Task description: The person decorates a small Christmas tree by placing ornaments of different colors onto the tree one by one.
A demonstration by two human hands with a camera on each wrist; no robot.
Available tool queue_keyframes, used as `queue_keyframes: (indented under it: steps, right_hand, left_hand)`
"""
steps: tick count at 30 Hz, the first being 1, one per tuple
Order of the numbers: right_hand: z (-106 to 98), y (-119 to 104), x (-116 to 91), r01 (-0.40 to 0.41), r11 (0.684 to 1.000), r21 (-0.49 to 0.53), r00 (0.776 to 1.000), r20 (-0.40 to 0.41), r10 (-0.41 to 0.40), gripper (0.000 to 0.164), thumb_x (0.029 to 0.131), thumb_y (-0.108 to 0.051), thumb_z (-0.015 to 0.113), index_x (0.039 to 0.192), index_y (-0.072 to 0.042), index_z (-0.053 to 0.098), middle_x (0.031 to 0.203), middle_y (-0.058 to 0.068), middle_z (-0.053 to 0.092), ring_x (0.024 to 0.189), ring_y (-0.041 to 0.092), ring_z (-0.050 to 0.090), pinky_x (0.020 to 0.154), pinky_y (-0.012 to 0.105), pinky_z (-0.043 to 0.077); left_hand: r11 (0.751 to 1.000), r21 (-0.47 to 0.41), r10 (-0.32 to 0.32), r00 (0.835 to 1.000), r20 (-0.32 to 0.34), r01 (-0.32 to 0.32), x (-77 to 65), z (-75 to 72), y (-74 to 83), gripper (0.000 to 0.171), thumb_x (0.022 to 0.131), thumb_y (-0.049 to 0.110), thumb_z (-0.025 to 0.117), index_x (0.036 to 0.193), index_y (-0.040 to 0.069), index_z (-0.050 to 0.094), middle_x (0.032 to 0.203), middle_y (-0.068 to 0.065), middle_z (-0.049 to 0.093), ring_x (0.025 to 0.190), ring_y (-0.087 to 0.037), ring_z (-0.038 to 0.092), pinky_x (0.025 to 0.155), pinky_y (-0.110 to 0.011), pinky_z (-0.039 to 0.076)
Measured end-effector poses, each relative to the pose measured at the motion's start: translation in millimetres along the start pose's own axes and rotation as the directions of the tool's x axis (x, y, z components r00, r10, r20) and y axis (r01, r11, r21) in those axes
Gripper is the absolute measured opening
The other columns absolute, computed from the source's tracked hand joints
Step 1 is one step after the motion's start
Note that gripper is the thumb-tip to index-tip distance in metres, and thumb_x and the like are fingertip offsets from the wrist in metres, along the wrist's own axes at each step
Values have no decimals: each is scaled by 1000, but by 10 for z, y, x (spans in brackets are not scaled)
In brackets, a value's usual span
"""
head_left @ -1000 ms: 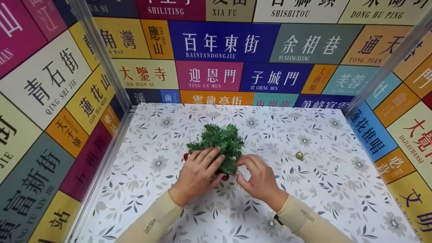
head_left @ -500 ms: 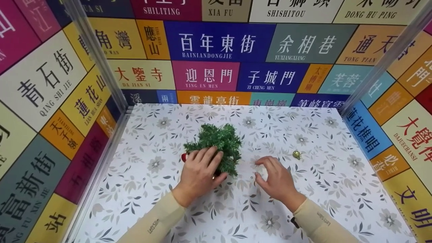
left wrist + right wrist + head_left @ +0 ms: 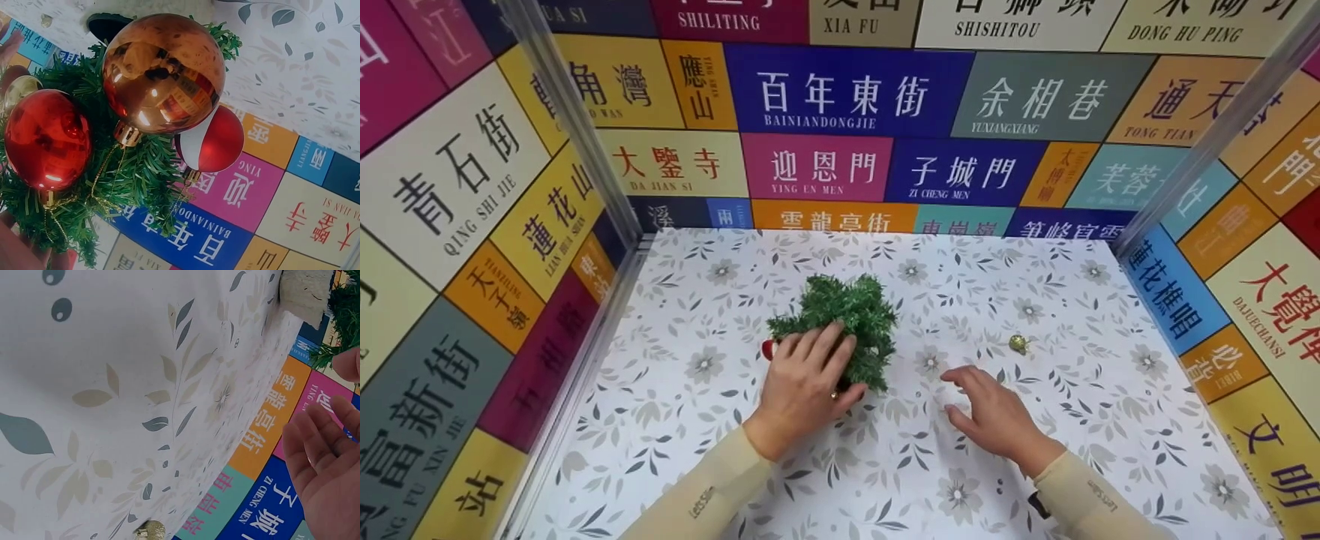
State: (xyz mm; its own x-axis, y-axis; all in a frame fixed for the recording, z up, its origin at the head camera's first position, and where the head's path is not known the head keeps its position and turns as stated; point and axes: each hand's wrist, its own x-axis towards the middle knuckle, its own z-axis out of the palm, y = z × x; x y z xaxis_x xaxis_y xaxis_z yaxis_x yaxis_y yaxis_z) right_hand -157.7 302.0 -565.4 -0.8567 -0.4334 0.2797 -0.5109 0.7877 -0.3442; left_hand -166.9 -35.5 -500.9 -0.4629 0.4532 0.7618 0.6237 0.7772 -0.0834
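Note:
A small green artificial Christmas tree (image 3: 855,300) stands mid-table, with my left hand (image 3: 802,382) gripping it from the near side. The left wrist view shows baubles hanging on it: a shiny copper-gold one (image 3: 163,73), a red one (image 3: 48,140) and a red-and-white one (image 3: 222,140). Fingers of this hand (image 3: 19,250) touch the greenery at the lower left there. To the right of the tree, my right hand (image 3: 997,412) hovers over the table with relaxed, parted fingers and holds nothing. In the right wrist view its palm (image 3: 332,495) faces the tree's beige base (image 3: 304,295).
One small gold bauble (image 3: 1018,343) lies on the table, right of the tree and beyond the right hand. The floral-patterned tabletop (image 3: 697,442) is bounded at the back and sides by panels (image 3: 847,90) covered in colourful signs.
My right hand has drawn back from the tree, moving right and slightly nearer to me, and its fingers have loosened. My left hand stays on the tree.

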Motion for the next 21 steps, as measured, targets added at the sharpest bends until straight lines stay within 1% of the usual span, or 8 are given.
queue_keyframes:
  steps: [3, 5, 10, 14, 17, 21]
  right_hand:
    - [3, -7, -1, -1, 1000, 9, 999, 42, 0, 44, 89, -24, 71, 131, -19, 58, 124, -4, 58, 103, 18, 60, 73, 40, 53]
    - [7, -11, 2, 5, 1000, 11, 999, 54, -6, 43, 90, -25, 70, 132, -19, 58, 125, -4, 58, 106, 16, 59, 76, 40, 53]
    - [8, -23, 18, 30, 999, 16, 999, 43, -31, 43, 91, -24, 70, 132, -20, 58, 124, -5, 58, 102, 16, 61, 73, 39, 54]
    - [5, -47, 34, 30, 999, 17, 999, 43, -31, 43, 91, -24, 69, 132, -20, 58, 125, -6, 57, 99, 14, 60, 70, 37, 53]
    - [6, -63, 40, 23, 1000, 13, 999, 45, -23, 43, 91, -24, 69, 132, -20, 58, 125, -7, 57, 99, 13, 60, 70, 36, 53]
    - [10, -76, 37, 24, 1000, 9, 999, 41, -24, 43, 90, -23, 71, 130, -21, 58, 125, -6, 58, 102, 14, 60, 72, 37, 54]
  left_hand:
    - [1000, 10, 0, 1000, 13, 0, -2, -2, 2, 70, 82, 56, 72, 131, 6, 62, 137, -15, 57, 107, -33, 61, 87, -49, 49]
    - [1000, 14, -4, 1000, 19, 4, -4, -1, 5, 70, 82, 55, 72, 131, 6, 62, 137, -15, 57, 108, -33, 61, 87, -49, 49]
    - [999, 27, -18, 1000, 10, 18, -6, 5, 25, 70, 82, 56, 71, 130, 6, 62, 134, -16, 58, 109, -33, 60, 89, -49, 49]
    - [999, 35, -28, 1000, 0, 28, 1, 6, 42, 68, 82, 55, 72, 129, 6, 63, 132, -17, 58, 107, -34, 60, 89, -50, 48]
    - [999, 39, -34, 999, -3, 35, 5, 19, 54, 68, 81, 55, 72, 128, 6, 63, 132, -17, 58, 106, -34, 60, 89, -50, 48]
    - [998, 43, -42, 999, -22, 43, 10, 46, 73, 68, 79, 58, 72, 125, 7, 64, 130, -17, 59, 106, -35, 60, 87, -51, 48]
